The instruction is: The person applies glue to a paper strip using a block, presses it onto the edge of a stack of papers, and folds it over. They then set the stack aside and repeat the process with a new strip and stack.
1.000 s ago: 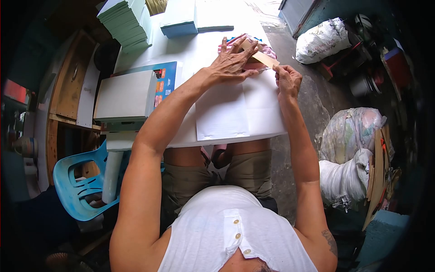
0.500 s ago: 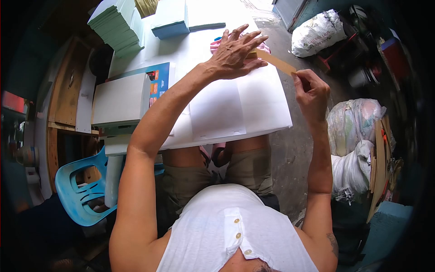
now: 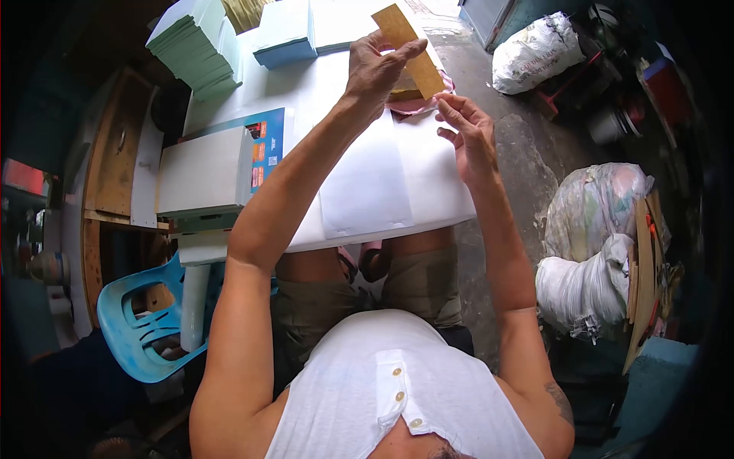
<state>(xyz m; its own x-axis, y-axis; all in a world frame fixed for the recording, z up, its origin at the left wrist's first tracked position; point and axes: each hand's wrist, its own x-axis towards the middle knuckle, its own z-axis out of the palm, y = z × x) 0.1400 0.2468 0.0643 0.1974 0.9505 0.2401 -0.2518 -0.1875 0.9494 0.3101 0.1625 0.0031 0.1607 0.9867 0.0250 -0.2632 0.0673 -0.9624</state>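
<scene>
A flat tan strip (image 3: 414,55) that looks like paper or tape is held up at a slant over the far side of the white table (image 3: 447,180). My left hand (image 3: 376,67) grips the strip near its middle, with the thumb across it. At the strip's lower end, the thumb and forefinger of my right hand (image 3: 468,130) pinch its corner, the other fingers loosely curled. Beneath the strip lies pink cloth (image 3: 417,105), partly hidden, with a brownish item (image 3: 399,96) on it. A white sheet (image 3: 365,187) lies flat on the near part of the table.
Stacks of pale green sheets (image 3: 195,50) and blue-edged sheets (image 3: 284,38) stand at the back left. A thick white paper stack (image 3: 202,172) rests on a blue printed board (image 3: 267,141). A blue plastic chair (image 3: 141,325) is at left, stuffed bags (image 3: 592,214) at right.
My left hand has risen off the pink cloth and now grips the strip. My right hand has moved left, closer to the left hand. The strip is now tilted more upright.
</scene>
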